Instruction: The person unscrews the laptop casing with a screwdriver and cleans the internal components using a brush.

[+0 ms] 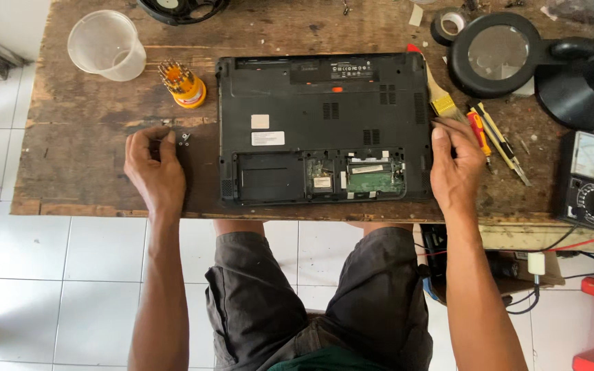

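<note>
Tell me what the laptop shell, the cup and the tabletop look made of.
Laptop shell: matte black plastic, judging by moulded vents and dull sheen. Cup: translucent, cloudy plastic; the table shows through. Tabletop: bare, worn wood, with visible grain, stains and scratches.

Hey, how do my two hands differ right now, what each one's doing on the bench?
The left hand lies apart from the laptop, fingertips by small loose screws on the wooden table; the right hand sits at the laptop's right edge. The left fingers curl down onto the table; the right fingers reach toward a paintbrush. Whether the right hand grips the brush is unclear. Both are bare, backs up.
</note>
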